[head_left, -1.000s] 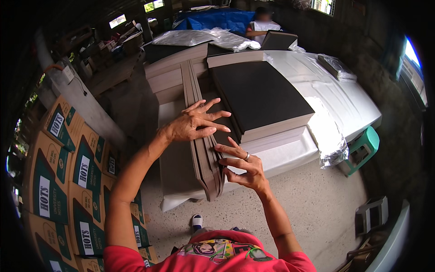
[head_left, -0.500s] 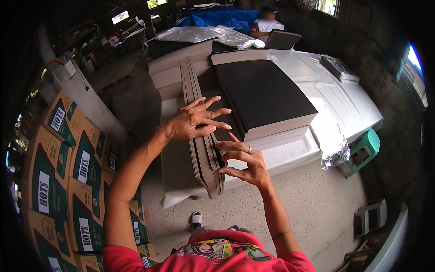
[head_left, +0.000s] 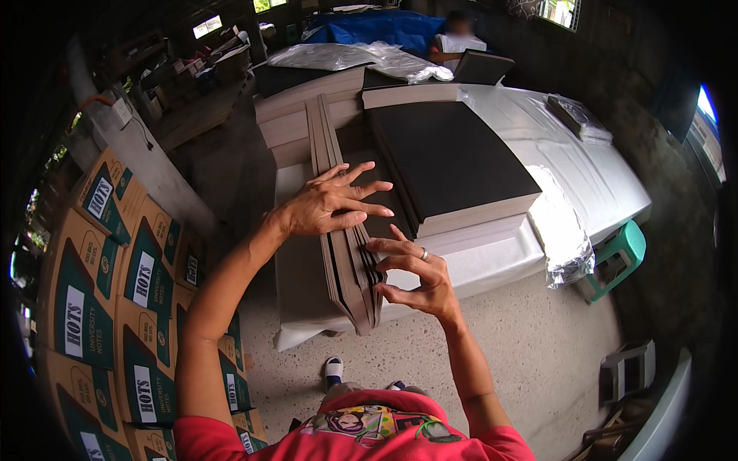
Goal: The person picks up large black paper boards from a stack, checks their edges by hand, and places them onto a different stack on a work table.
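Observation:
A narrow row of paper blocks [head_left: 350,273] with dark sheets between them stands on edge near the table's left side, running away from me. Across its top lies my left hand [head_left: 327,206], fingers spread and pointing right. At the row's near right side is my right hand [head_left: 419,273], a ring on one finger. Its fingers are bent and apart, with the tips against the edges of the blocks; no grip shows. Just right of the row, a thick stack of pale paper blocks with a black top sheet [head_left: 453,157] lies flat.
More paper stacks [head_left: 407,94] and clear plastic sheeting [head_left: 369,58] cover the table's far end, where another person [head_left: 457,46] sits. Cartons [head_left: 92,307] are piled at my left. A green stool [head_left: 619,253] stands by the right corner of the white-covered table [head_left: 592,177].
Both hands keep nearly the same places on the row. The right thumb and fingertips have shifted very slightly; the whole view has moved a little.

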Motion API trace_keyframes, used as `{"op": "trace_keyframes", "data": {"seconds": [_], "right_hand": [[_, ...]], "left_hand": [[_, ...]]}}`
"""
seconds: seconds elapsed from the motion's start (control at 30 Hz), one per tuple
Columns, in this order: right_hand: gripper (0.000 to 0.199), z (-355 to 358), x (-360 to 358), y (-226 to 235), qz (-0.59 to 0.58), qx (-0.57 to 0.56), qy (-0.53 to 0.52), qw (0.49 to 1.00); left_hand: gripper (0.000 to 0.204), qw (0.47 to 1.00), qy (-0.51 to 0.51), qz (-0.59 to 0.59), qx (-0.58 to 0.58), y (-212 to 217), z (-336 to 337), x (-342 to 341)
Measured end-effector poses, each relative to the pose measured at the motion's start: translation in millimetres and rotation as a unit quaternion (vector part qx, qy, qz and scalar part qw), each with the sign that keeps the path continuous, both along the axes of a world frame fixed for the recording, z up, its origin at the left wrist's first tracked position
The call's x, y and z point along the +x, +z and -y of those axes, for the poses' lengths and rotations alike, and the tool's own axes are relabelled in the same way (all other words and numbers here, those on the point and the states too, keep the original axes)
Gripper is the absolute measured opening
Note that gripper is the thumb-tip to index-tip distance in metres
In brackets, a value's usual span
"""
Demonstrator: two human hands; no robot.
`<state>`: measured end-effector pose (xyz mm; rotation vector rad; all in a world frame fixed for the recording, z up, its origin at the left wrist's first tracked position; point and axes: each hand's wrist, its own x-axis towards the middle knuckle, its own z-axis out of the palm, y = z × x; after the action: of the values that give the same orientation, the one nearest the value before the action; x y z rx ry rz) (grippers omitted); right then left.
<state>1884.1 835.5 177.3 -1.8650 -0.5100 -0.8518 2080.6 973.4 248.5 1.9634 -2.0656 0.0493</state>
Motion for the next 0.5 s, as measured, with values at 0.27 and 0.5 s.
{"op": "trace_keyframes", "data": {"seconds": [0.27,0.5], "right_hand": [[0.028,0.9,-0.4,-2.6,0.008,-0.046,-0.006,0.999],[0.031,-3.0,3.4,4.7,0.005,-0.049,-0.02,0.999]], "left_hand": [[0.034,1.0,0.0,0.013,0.002,-0.1,-3.2,0.7],[0.033,1.0,-0.004,0.012,0.0,-2.2,-4.1,4.2]]}}
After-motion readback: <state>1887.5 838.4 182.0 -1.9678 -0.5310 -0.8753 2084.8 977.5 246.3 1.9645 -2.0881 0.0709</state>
